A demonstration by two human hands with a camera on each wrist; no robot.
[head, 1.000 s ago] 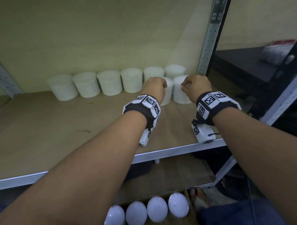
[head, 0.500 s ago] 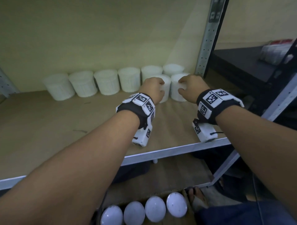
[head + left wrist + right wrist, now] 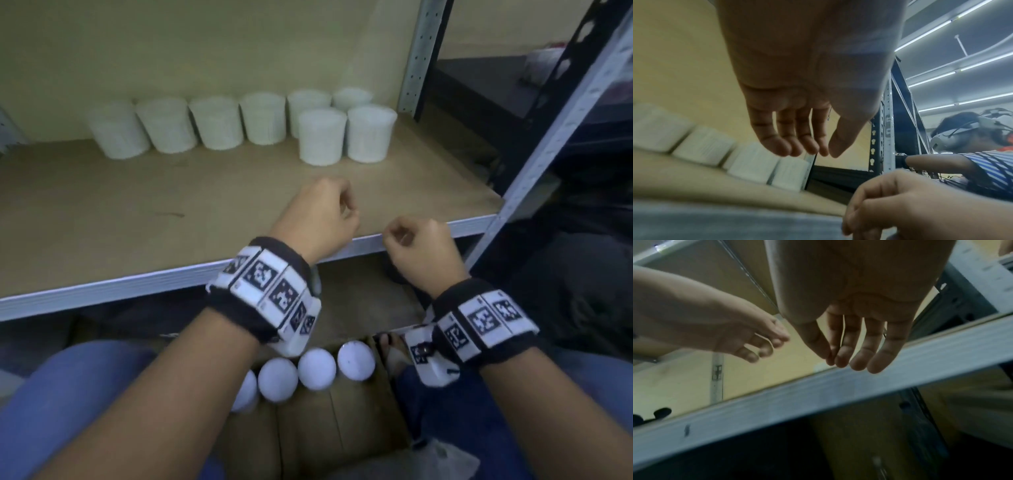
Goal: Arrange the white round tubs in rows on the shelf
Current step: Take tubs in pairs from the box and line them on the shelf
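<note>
A: Status? 
B: Tubs (image 3: pixel 322 137) on shelf (image 3: pixel 102 205), back row plus two in front. Left hand (image 3: pixel 317 219), right hand (image 3: pixel 423 250): fingers loosely curled, holding nothing. 
A: Handling? 
B: Prob. light, rigid plastic; grip round sidewall.

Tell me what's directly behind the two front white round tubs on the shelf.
Behind the two front white round tubs, two more white tubs of the back row show their tops; their lower parts are covered.
</note>
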